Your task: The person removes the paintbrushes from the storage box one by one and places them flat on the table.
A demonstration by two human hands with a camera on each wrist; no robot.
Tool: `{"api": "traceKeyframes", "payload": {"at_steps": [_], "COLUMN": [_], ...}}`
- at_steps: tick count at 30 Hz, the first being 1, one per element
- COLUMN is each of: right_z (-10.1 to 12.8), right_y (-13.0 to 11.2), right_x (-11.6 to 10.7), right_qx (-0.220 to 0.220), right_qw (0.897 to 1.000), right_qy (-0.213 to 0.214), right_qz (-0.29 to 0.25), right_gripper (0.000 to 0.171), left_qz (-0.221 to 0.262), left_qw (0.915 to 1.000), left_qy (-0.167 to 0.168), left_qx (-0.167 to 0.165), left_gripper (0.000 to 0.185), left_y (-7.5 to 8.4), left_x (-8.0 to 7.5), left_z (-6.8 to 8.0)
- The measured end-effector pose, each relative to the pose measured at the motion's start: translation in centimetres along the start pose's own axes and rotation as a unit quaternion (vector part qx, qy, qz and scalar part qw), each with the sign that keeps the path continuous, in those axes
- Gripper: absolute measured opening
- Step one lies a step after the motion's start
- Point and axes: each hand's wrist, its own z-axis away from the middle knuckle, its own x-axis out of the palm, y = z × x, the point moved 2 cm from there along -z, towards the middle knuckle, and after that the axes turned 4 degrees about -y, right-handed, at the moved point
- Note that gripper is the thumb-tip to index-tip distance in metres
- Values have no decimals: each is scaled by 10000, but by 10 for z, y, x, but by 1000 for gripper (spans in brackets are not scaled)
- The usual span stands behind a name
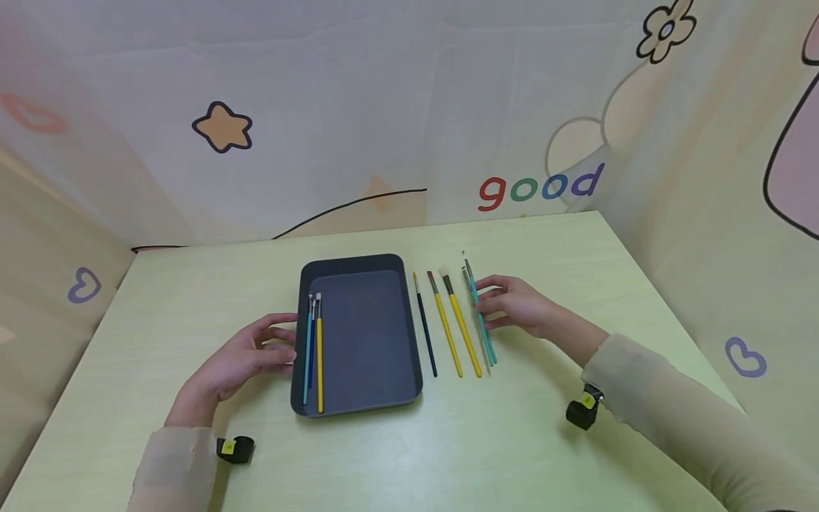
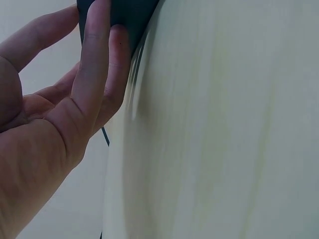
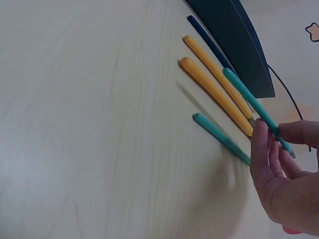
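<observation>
A dark grey tray lies on the table with a light blue paintbrush, a dark blue one and a yellow one along its left side. The fingers of my left hand touch the tray's left wall from outside, and the left wrist view shows them against it. Right of the tray, my right hand pinches a teal paintbrush between thumb and fingers, raised off the table. Another teal paintbrush lies beneath that hand.
Between the tray and my right hand lie a dark blue paintbrush and two yellow-handled ones, a thinner and a thicker. Printed cloth hangs around the pale wooden table.
</observation>
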Motion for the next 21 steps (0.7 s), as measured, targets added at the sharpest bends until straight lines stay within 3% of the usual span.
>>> {"api": "traceKeyframes", "payload": {"at_steps": [11,21], "right_z": [1,2], "right_y": [11,14], "right_x": [-12,-19], "right_qx": [132,124], "right_qw": [9989,9909], "right_qy": [259,863], "right_qz": [358,1022], "right_gripper": [55,50], "left_qz": [-8,-23], "left_qw": [10000,10000], "left_qy": [-8,-1], "left_qx": [2,-17], "left_gripper": [75,75], "left_y": [1,1], "left_x": [0,1], "left_z": [0,1]}}
